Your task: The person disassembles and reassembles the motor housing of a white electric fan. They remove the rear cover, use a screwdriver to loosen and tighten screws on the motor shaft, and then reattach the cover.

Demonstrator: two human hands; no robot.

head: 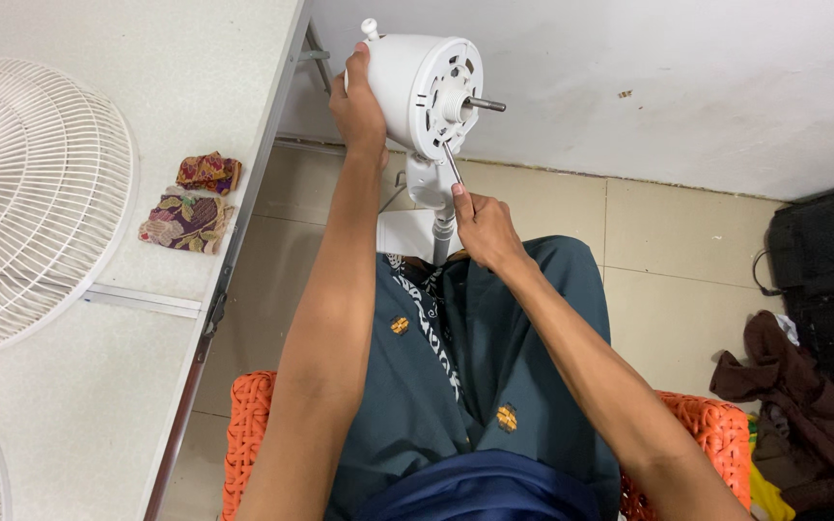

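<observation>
- The white fan motor housing (422,92) sits up on its stand, held out over the tiled floor (668,260) in front of the person's knees, close to the white wall (649,77).
- It is a rounded, glossy white drum with a small knob on top; its flat front face shows cut-out slots, a threaded collar and a bare metal shaft (485,103) poking out to the right.
- Left hand (357,108) is wrapped round the back of the housing, fingers curled onto the shell, steadying it.
- Right hand (483,227) is closed around a screwdriver (453,166), the thin metal blade angled up and its tip meeting the lower edge of the front face.
- Below the housing, the white neck joint and the grey stand pole (443,236) drop down between the person's legs.
- The person sits on an orange woven seat (248,425), in dark green cloth.
- Off to the left, a pale tabletop (195,77): a white fan grille (31,203) lies at its left edge, and two patterned cloth pieces (190,207) lie near its right edge.
- Far right on the floor, a brown garment (784,386) lies heaped beside a black bag (827,251).
</observation>
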